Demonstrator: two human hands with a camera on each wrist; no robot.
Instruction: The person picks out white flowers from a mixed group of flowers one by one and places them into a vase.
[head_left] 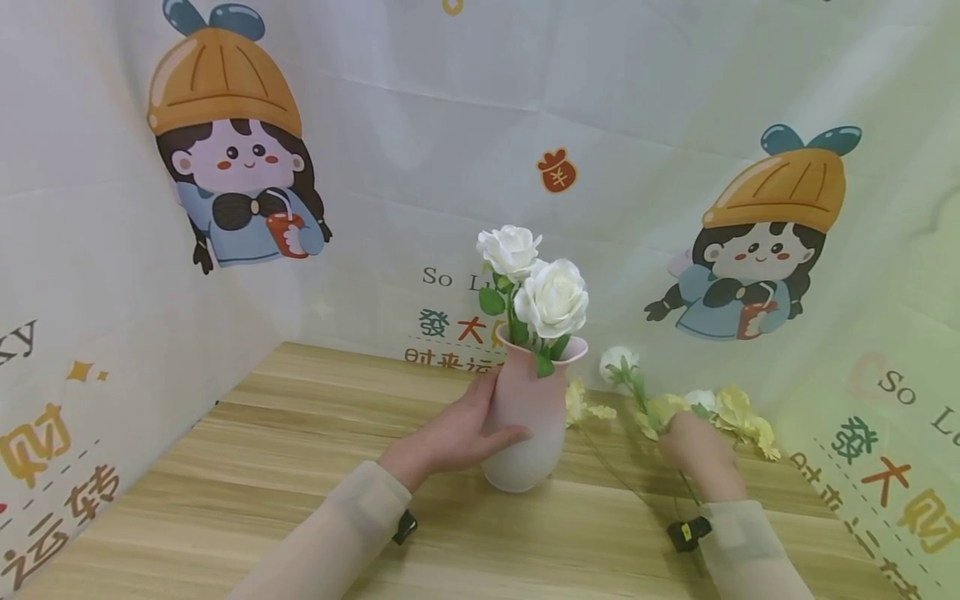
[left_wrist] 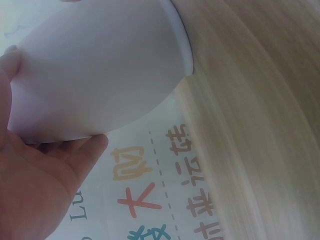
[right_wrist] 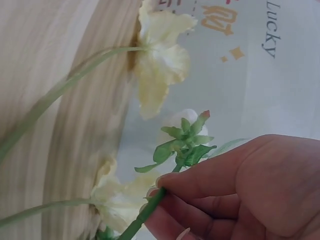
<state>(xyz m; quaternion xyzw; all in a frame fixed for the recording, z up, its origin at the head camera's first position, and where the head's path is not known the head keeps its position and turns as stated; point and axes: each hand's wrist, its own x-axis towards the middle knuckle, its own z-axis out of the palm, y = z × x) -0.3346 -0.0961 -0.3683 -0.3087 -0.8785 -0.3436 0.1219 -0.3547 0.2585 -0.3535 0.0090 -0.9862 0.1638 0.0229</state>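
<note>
Flared pink-to-white vase [head_left: 527,417] clasped by left grip [head_left: 461,427]; slim green stem [right_wrist: 145,212] pinched by right grip [head_left: 699,454]. Stem best eased clear of yellow ruffled flowers [right_wrist: 162,55], vase braced.

A wood-grained table [head_left: 247,500] is showing light and dark bands. A pink-and-white vase [head_left: 534,404] is standing upright about midway between left and right. Just right of it, a yellow flower [head_left: 576,403] is lying toward the far edge, its thin stem running nearward. Another yellow bloom [head_left: 738,412] is lying farther right.
</note>
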